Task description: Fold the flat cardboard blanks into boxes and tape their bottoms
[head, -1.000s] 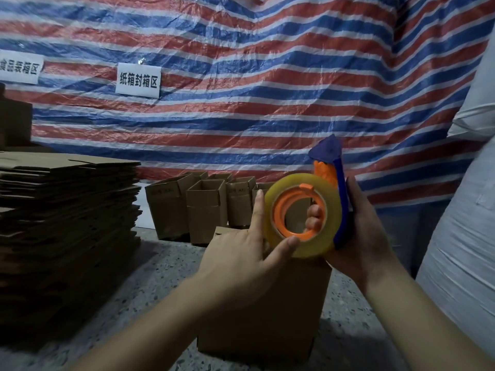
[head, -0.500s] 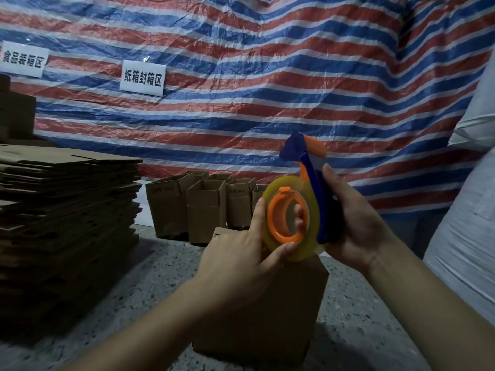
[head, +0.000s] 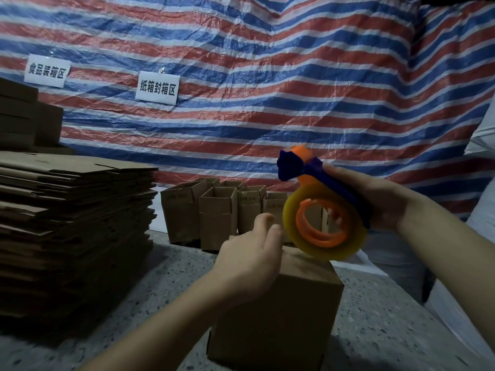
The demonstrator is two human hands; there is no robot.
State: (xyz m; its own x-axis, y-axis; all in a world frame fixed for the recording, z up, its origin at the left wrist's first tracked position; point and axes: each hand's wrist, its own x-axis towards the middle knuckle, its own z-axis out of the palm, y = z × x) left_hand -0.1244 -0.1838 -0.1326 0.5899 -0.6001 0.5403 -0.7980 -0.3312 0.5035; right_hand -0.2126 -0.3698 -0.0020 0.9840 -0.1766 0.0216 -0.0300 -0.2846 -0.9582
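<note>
Right hand point(head: 375, 199) gripping tape dispenser point(head: 321, 210), left hand point(head: 249, 261) relaxed beside it, above box point(head: 281, 317)

Matt brown cardboard makes the box point(head: 276, 314) and blanks point(head: 72, 223), glossy yellowish tape point(head: 325, 245) sits on smooth orange-blue plastic dispenser point(head: 297, 167), before a crinkled woven-plastic tarp point(head: 267, 76), over speckled stone floor point(head: 176, 274).

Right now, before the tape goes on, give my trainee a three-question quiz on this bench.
1. True or false: the right hand grips the tape dispenser.
2. The stack of flat blanks lies on which side of the folded box? A) left B) right C) behind
3. What covers the wall behind the row of open boxes?

Key: 1 true. 2 A. 3 A red, white and blue striped tarp.
</note>
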